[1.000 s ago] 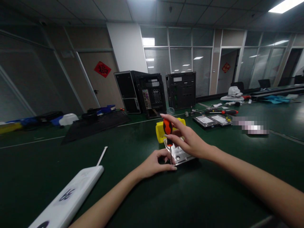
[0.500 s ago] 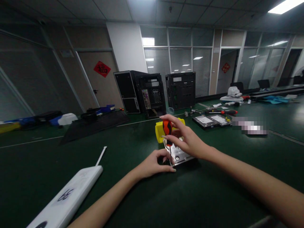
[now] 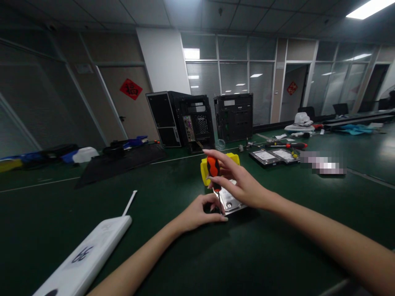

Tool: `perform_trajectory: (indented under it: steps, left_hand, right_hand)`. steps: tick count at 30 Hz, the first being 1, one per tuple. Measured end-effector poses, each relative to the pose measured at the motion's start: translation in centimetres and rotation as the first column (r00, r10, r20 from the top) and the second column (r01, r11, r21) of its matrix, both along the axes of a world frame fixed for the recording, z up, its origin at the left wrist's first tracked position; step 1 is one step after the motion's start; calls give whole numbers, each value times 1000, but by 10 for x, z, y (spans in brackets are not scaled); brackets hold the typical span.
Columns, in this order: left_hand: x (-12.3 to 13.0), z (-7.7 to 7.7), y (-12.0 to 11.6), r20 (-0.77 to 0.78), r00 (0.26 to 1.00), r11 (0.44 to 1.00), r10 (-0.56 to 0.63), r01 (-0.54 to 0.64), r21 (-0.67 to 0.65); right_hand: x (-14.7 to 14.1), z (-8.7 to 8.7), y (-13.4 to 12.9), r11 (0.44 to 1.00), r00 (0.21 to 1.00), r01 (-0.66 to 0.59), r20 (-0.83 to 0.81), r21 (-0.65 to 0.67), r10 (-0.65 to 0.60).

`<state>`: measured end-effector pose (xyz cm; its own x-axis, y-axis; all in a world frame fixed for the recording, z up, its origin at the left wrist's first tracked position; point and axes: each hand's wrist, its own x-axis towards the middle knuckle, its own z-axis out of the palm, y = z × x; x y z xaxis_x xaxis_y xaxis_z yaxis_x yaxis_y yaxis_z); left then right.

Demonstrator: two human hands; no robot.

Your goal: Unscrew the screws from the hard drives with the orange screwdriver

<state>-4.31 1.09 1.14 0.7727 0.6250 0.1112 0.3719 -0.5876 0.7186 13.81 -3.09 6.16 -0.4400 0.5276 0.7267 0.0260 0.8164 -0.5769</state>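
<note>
The left hand [image 3: 196, 213] curled around the near-left corner of the hard drive [image 3: 235, 202] on the green tabletop [image 3: 173, 179]; whether it pinched anything was unclear. The screwdriver [image 3: 212, 166], pinched in the right hand [image 3: 242, 183], had tipped further left, its bit probably sitting less squarely.

On the tabletop [image 3: 262, 255], taking the hard drive [image 3: 237, 204] as clock centre, a screwdriver [image 3: 212, 166] stands at its seven-o'clock corner, the left hand [image 3: 199, 213] at nine, the right hand [image 3: 245, 185] above. A container [image 3: 204, 172] sits just beyond at eleven. Farther off at eleven are two computer cases [image 3: 162, 119] side by side, with a third case [image 3: 233, 117] at twelve. At one lie two more drives [image 3: 263, 157], with another screwdriver [image 3: 298, 146] behind them. A mat [image 3: 123, 164] lies at ten, a slab [image 3: 89, 255] at eight.
</note>
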Motion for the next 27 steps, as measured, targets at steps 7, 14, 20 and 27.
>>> perform_trajectory:
  steps: [7,14,20,27]
  left_hand:
    - [0,1,-1,5,1000,999,4,-4,-40]
    - [-1,-1,0,8,1000,999,28,-28,-45]
    - [-1,2,-1,-6,1000,999,12,-12,-42]
    - [0,3,-1,-10,1000,999,-7,7,-41]
  right_hand:
    - [-1,1,-2,998,999,47,13,36,-47]
    - [-3,-1,-3,994,996,84,0,67,-84]
    - [-5,-4,1,992,995,90,-49,88,-86]
    - [-4,-4,2,989,994,103,-43,109,-99]
